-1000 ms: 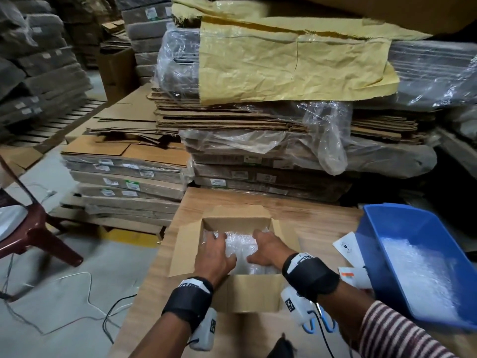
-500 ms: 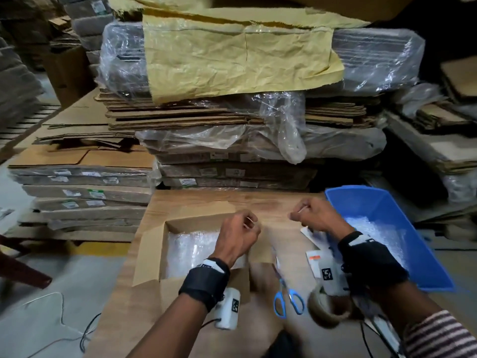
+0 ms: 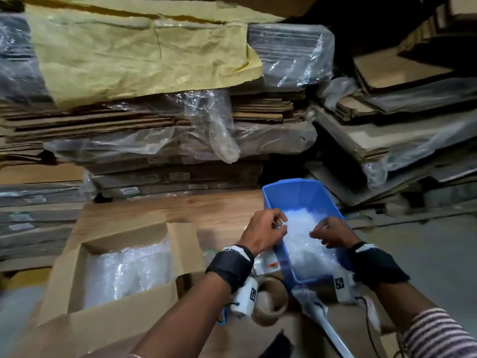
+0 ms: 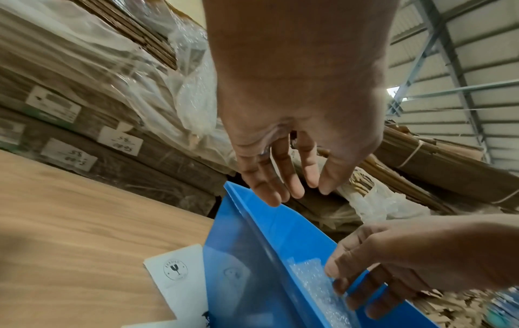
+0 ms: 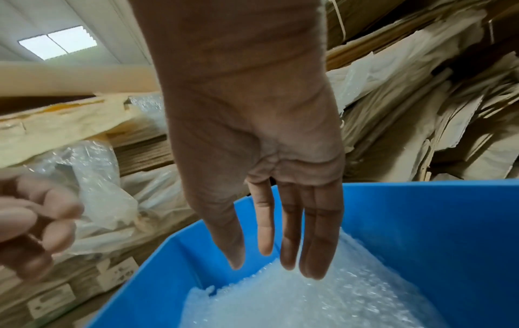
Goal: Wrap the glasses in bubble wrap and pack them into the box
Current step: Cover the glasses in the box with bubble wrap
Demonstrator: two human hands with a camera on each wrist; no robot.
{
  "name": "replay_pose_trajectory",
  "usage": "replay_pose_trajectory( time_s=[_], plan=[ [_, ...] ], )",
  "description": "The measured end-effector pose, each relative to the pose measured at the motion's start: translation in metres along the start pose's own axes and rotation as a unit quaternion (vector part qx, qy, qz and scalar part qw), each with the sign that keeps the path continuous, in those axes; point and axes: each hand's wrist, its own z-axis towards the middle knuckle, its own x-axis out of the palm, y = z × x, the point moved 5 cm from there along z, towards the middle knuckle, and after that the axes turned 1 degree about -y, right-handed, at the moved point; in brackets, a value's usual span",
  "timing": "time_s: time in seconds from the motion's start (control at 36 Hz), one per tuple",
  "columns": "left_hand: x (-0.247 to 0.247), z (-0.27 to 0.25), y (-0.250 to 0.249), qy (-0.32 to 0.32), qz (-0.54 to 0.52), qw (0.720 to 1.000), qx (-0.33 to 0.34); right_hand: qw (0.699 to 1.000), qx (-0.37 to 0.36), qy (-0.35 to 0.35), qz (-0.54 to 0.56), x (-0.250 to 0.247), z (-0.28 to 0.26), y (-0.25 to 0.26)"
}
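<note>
1. Head view: the left hand [image 3: 263, 232] and right hand [image 3: 333, 232] both hover over the blue bin [image 3: 291, 192] at the right of the wooden surface [image 3: 214, 210]. The bin holds a heap of bubble wrap [image 3: 304, 244]. The left hand's fingers look loosely curled above the wrap; the right hand's fingers bend down toward it, and contact cannot be judged here. To the left sits the open cardboard box [image 3: 62, 275], flaps out, with a bubble-wrapped bundle [image 3: 129, 267] inside. A tape roll [image 3: 271, 303] lies just beside the bin's near end

2. Left wrist view: the left hand [image 4: 295, 124] has relaxed, slightly bent fingers [image 4: 283, 177] over the bin's rim [image 4: 252, 213], its grip empty. The right hand [image 4: 407, 261] reaches in, fingertips touching the bubble wrap [image 4: 311, 284]. A white fragile label [image 4: 179, 279] lies on the surface [image 4: 84, 222] against the bin wall

3. Right wrist view: the right hand [image 5: 261, 144] points straight fingers [image 5: 317, 239] down at the bubble wrap [image 5: 309, 297] in the bin [image 5: 435, 222], grip open, holding nothing. The left hand [image 5: 30, 222] shows blurred at the left edge
</note>
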Motion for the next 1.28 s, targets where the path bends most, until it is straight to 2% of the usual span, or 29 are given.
replay_pose_trajectory(
  time_s=[0.14,0.28,0.36,0.47,0.56,0.64,0.75,0.86,0.97,1.03,1.14,1.19,1.28],
  plan=[
    [0.036,0.02,-0.003,0.029,0.018,0.999,-0.009,0.995,-0.028,0.053,-0.075,0.005,0.019,-0.013],
    [0.057,0.031,0.002,0.036,0.019,0.999,-0.026,0.974,-0.078,0.109,-0.182,0.02,0.029,-0.005],
    [0.063,0.032,0.008,0.036,0.023,0.998,-0.044,0.955,-0.092,0.16,-0.234,0.032,0.03,0.002],
    [0.067,0.032,0.02,0.026,0.005,0.997,-0.068,0.914,-0.087,0.212,-0.336,0.047,0.032,0.008],
    [0.068,0.034,0.026,0.018,-0.001,0.998,-0.067,0.901,-0.107,0.215,-0.361,0.05,0.03,0.018],
    [0.067,0.034,0.028,0.02,-0.022,0.998,-0.062,0.902,-0.132,0.176,-0.373,0.049,0.03,0.024],
    [0.062,0.037,0.03,0.018,-0.04,0.997,-0.069,0.932,-0.168,0.107,-0.304,0.037,0.033,0.027],
    [0.052,0.038,0.028,0.02,-0.047,0.995,-0.08,0.966,-0.139,0.08,-0.205,0.008,0.036,0.027],
    [0.046,0.035,0.017,0.062,0.033,0.997,-0.045,0.964,-0.18,0.124,-0.153,-0.028,0.024,0.038],
    [0.043,0.035,0.011,0.074,0.074,0.994,-0.027,0.962,-0.204,0.125,-0.133,-0.043,0.015,0.043],
    [0.036,0.037,-0.003,0.054,0.088,0.994,-0.02,0.966,-0.222,0.127,-0.033,-0.067,-0.004,0.053],
    [0.03,0.038,-0.008,0.05,0.037,0.998,-0.032,0.968,-0.214,0.131,0.021,-0.077,-0.014,0.055],
    [0.023,0.038,-0.014,0.052,-0.116,0.991,-0.034,0.961,-0.221,0.14,0.086,-0.091,-0.028,0.059]
  ],
)
